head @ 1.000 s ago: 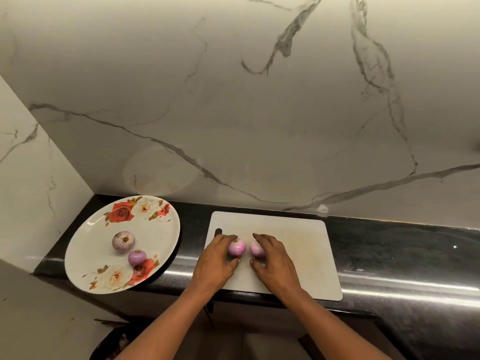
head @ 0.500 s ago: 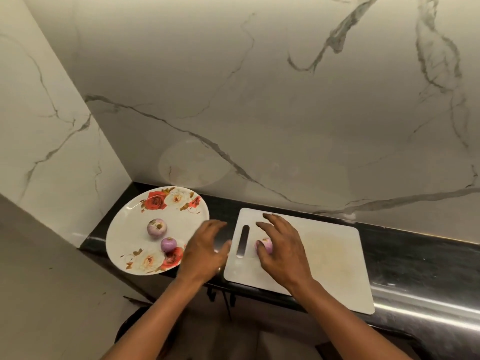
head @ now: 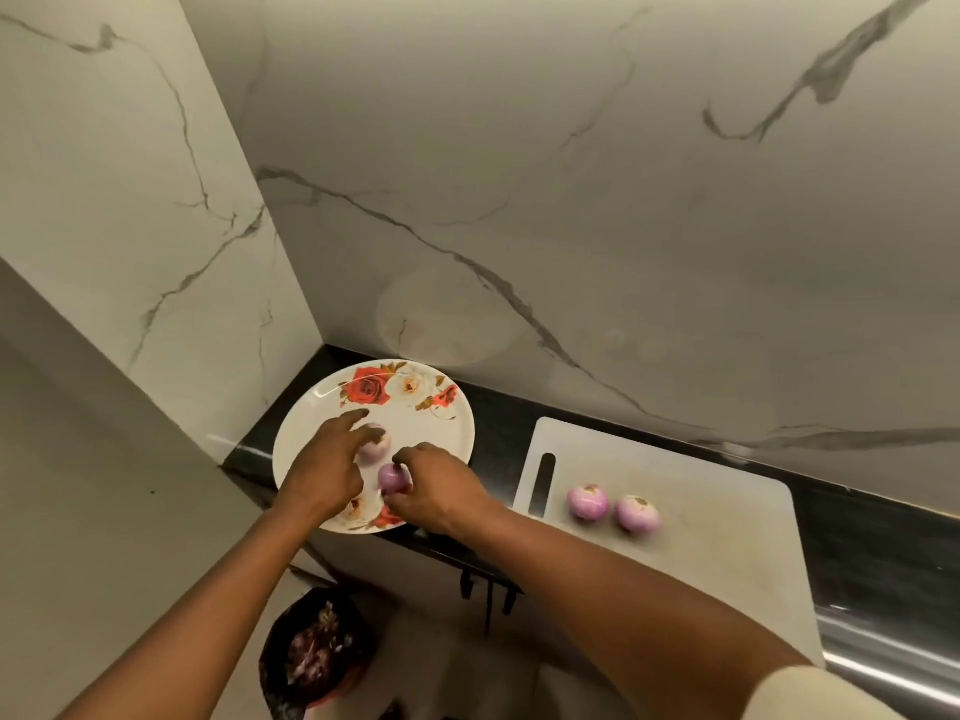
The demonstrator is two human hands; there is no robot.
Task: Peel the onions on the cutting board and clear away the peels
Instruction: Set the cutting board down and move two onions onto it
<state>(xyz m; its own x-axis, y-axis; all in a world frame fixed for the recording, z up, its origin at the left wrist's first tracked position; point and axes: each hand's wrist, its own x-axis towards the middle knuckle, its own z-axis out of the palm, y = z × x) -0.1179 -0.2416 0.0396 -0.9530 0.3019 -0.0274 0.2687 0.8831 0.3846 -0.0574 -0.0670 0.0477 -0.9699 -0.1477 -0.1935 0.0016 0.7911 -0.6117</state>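
Pinching purple onion (head: 393, 479), right hand (head: 441, 485)

We find the plate (head: 311, 423) at the left end of the counter (head: 501, 426), in the wall corner, and the cutting board (head: 717, 543) to its right, apart from it. On the board, right of its handle slot (head: 542, 483), the left board onion (head: 587, 502) lies just beside the right board onion (head: 638, 513). On the plate, the farther onion (head: 375, 450) lies under our left hand (head: 324, 472), and our right hand (head: 441, 488) pinches the nearer onion (head: 393, 479). A bin (head: 317, 646) stands on the floor below the plate.
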